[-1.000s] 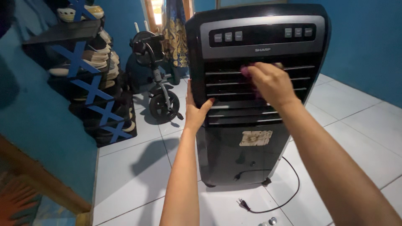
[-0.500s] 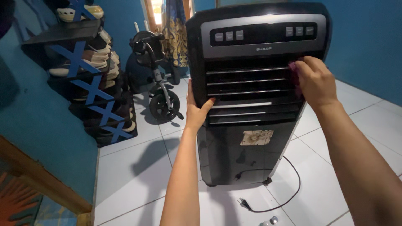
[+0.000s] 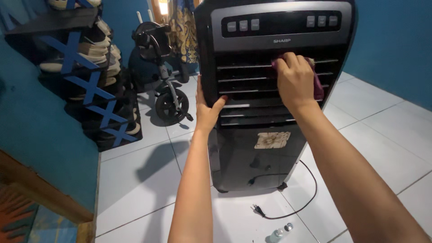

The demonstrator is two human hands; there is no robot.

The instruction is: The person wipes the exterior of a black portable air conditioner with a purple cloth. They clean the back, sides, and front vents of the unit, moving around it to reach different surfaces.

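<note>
**A:** Black glossy plastic is making up the body of the tall air cooler, which is standing upright on the white tiled floor. What is each hand doing?

**B:** The right hand is closing around a purple cloth and pressing it against the louvred grille, at the upper slats just under the grey control panel. The left hand is lying flat and open on the cooler's left edge, its thumb hooking onto the front beside the lower slats; it is bracing the unit, not grasping anything loose.

**A:** How far along is the wiping?

**B:** Judging from this view, it is in mid-course. The cloth is sitting on the upper right part of the grille; the lower slats, the glossy panel below with its pale sticker, and the control panel are not being touched. Whether any slat is already clean cannot be told, since no dust is showing either way.

**A:** And the cooler relative to the hands?

**B:** It is standing directly ahead, both hands touching its front. Its power cord is lying unplugged on the floor, the plug near the base, with a small clear bottle just beside it. A shoe rack and a tricycle are standing well apart to the left.
</note>
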